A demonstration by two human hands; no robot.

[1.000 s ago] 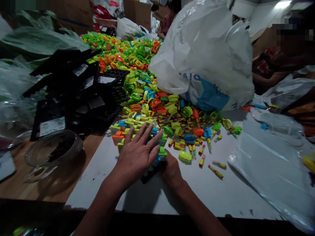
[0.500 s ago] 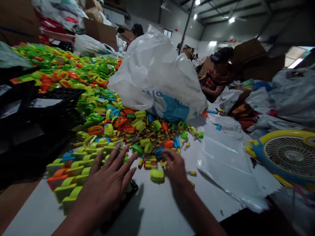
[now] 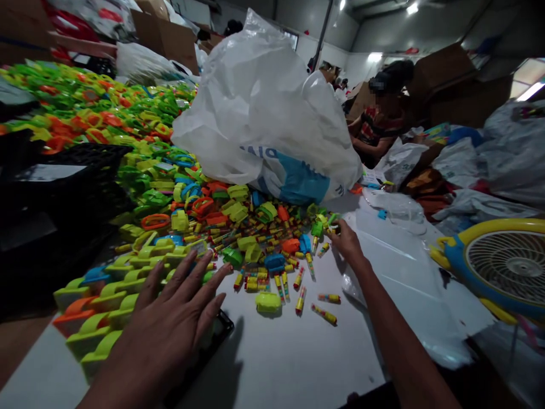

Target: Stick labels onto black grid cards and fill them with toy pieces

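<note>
My left hand (image 3: 170, 318) lies palm down with fingers spread, over a black tray (image 3: 225, 326) and beside rows of yellow-green plastic toy pieces (image 3: 100, 343). An orange piece (image 3: 76, 315) and a blue piece (image 3: 94, 275) stand among those rows. Farther out, my right hand (image 3: 348, 244) has its fingers curled at the right edge of the pile, by small green plastic pieces (image 3: 317, 228). What its fingertips grip is too small to make out. Between the hands lie a yellow-green piece (image 3: 268, 303), a blue piece (image 3: 275, 262) and several small candy-filled tubes (image 3: 300, 301).
A big white plastic bag (image 3: 264, 108) stands behind the pile. Black crates (image 3: 63, 182) are stacked at the left, near a large heap of colourful pieces (image 3: 85, 108). Clear plastic bags (image 3: 395, 272) and a yellow-blue fan (image 3: 511, 267) are at the right. Another person (image 3: 378, 125) sits beyond.
My right hand has moved right and away from me, from the blue piece and tubes to the pile's right edge. My left hand stays spread over the tray. The view has shifted slightly.
</note>
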